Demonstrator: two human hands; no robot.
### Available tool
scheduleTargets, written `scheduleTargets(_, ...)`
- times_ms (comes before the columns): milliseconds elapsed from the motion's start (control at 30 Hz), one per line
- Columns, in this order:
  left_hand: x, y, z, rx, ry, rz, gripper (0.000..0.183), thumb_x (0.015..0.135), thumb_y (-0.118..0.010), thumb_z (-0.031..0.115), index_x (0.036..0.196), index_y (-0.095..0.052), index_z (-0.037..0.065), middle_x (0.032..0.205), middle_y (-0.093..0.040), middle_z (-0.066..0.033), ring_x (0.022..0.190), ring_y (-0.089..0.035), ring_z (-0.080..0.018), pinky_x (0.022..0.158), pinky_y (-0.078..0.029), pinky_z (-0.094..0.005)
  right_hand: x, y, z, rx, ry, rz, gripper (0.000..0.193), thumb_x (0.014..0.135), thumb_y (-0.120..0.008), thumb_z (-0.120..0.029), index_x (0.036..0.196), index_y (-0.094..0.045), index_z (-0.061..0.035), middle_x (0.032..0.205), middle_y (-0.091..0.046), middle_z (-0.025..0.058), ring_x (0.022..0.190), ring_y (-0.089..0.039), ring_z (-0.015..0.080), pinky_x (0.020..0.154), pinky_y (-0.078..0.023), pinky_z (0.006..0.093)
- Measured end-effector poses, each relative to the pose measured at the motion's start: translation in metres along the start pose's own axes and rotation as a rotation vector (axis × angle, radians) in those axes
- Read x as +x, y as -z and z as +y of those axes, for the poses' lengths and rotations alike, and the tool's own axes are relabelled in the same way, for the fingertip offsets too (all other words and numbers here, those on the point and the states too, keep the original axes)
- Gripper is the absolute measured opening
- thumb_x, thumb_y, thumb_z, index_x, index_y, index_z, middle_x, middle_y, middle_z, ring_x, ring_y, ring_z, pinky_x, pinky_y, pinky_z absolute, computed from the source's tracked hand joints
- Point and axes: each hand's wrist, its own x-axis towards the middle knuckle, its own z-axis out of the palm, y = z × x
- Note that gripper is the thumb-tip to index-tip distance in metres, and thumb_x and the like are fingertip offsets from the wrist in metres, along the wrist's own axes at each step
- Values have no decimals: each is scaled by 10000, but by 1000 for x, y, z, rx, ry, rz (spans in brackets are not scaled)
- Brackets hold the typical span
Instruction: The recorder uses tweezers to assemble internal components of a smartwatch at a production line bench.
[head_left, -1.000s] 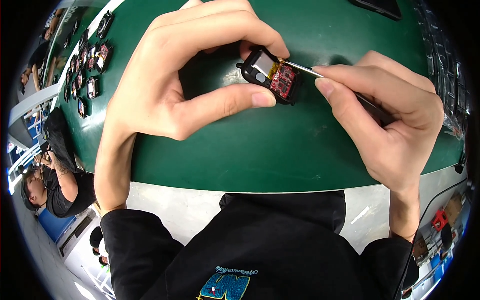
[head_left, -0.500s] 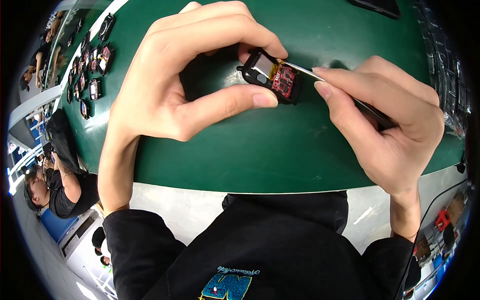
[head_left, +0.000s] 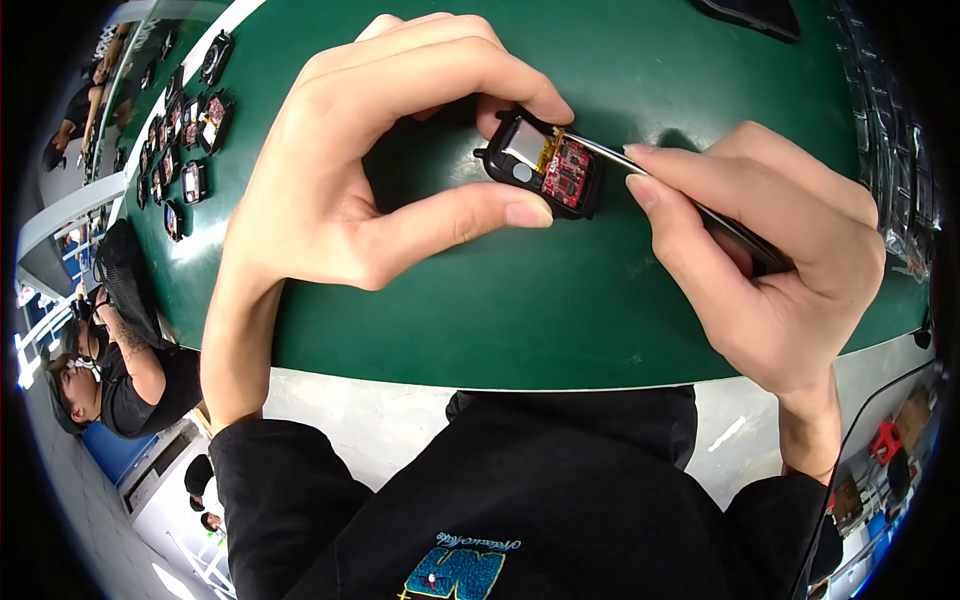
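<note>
A small black device point(head_left: 541, 163) lies open on the green mat point(head_left: 520, 310), showing a red circuit board and a silver battery inside. My left hand point(head_left: 370, 170) holds it between thumb and forefinger. My right hand point(head_left: 770, 260) grips thin metal tweezers point(head_left: 690, 200), whose tips touch the top edge of the red board.
Several more open black devices point(head_left: 185, 130) lie in rows at the far left of the mat. A dark flat object point(head_left: 755, 15) sits at the top edge. Clear plastic bags point(head_left: 895, 170) lie along the right side. Another person point(head_left: 110, 370) sits lower left.
The hands and the device stay almost still; the tweezers' tips have shifted only slightly along the red board.
</note>
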Motion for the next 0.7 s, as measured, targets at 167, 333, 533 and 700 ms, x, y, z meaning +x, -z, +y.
scheduleTargets(167,0,-2,-4,-42,-57,24,570,711,-941,304,1151,-792,-26,989,-741,-95,858,-595,-206,771,-410,-332,0,0,1,-3,29,4,233,834,-822,126,1043,-849,28,687,-625,15,550,-500,55,509,-325,231)
scheduleTargets(333,-4,-4,1,-28,-25,43,588,666,-957,235,1177,-782,4,977,-732,-58,834,-576,-187,776,-402,-334,-3,7,-5,3,-35,23,212,857,-825,102,1058,-846,38,711,-637,20,581,-525,55,536,-353,223)
scheduleTargets(533,-2,-13,-9,-18,-91,88,560,672,-974,187,1167,-769,24,879,-667,-50,791,-604,-200,787,-398,-348,-7,13,-1,74,-210,44,206,911,-812,82,1112,-842,48,793,-691,29,646,-593,50,575,-397,203)
scheduleTargets(700,0,-7,2,33,-108,129,537,687,-982,174,1161,-769,36,849,-644,-32,783,-608,-191,791,-411,-345,-4,10,-5,137,-143,182,178,864,-833,86,1038,-843,47,683,-635,4,548,-487,18,502,-315,225)
